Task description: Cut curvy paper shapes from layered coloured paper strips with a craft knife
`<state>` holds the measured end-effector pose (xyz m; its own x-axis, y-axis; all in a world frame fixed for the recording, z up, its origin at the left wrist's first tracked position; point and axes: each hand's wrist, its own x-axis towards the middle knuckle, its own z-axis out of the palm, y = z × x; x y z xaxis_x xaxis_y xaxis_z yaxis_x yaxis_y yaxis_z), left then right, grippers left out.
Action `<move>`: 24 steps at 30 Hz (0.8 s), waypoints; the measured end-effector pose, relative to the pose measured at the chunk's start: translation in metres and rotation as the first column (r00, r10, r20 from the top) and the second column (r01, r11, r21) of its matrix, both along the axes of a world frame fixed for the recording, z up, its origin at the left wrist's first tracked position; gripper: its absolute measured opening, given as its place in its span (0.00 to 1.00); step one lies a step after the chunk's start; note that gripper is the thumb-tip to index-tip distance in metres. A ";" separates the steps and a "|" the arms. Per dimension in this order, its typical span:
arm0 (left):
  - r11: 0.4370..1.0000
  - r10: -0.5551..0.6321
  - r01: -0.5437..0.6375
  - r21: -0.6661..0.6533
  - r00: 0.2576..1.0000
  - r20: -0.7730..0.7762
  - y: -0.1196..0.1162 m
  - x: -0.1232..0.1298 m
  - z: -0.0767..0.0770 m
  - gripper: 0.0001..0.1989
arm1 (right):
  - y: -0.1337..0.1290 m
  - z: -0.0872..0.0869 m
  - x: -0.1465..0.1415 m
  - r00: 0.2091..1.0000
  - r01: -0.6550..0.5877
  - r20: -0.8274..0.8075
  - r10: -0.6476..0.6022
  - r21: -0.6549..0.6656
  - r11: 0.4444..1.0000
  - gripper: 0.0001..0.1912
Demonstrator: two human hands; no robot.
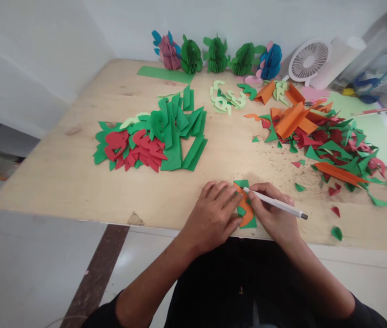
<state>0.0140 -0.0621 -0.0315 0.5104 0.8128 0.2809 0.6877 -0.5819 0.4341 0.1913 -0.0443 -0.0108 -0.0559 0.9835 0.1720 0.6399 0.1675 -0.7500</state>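
At the front edge of the table, an orange paper cutout (pixel 247 214) with a curved outline lies on a green paper strip (pixel 253 222). My left hand (pixel 212 214) rests on their left side, fingers spread and fingertips pressing the cutout down. In my right hand (pixel 277 218) is a white pen (pixel 275 203), pinched between thumb and fingers, its tip at the cutout's upper right edge. To the left lies a pile of green paper pieces (pixel 176 155), some of them folded, with red paper cutouts (pixel 142 152) on top.
Green and red paper scraps (pixel 340 150) are heaped at the right with folded orange paper (pixel 294 120). Pale green cutouts (pixel 222 100) lie farther back. Several honeycomb paper figures (pixel 217 54) stand along the wall, beside a small white fan (pixel 309 59). A green strip (pixel 164 74) lies before them.
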 end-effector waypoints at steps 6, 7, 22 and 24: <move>1.000 0.001 -0.001 0.004 1.000 0.010 0.000 0.001 0.000 0.19 | -0.006 0.001 0.003 0.999 0.007 0.033 -0.007 0.009 1.000 0.05; 1.000 0.002 -0.002 0.006 1.000 0.010 0.000 0.001 0.000 0.19 | -0.006 0.001 0.003 0.999 0.010 0.039 -0.010 0.012 1.000 0.05; 1.000 -0.004 0.004 0.004 1.000 -0.001 0.000 0.000 -0.002 0.20 | 0.001 0.000 -0.003 1.000 -0.013 0.023 0.013 0.018 1.000 0.06; 1.000 -0.007 0.007 0.001 1.000 -0.004 0.000 -0.001 -0.002 0.21 | 0.003 0.000 -0.004 1.000 -0.015 0.011 0.015 0.011 1.000 0.06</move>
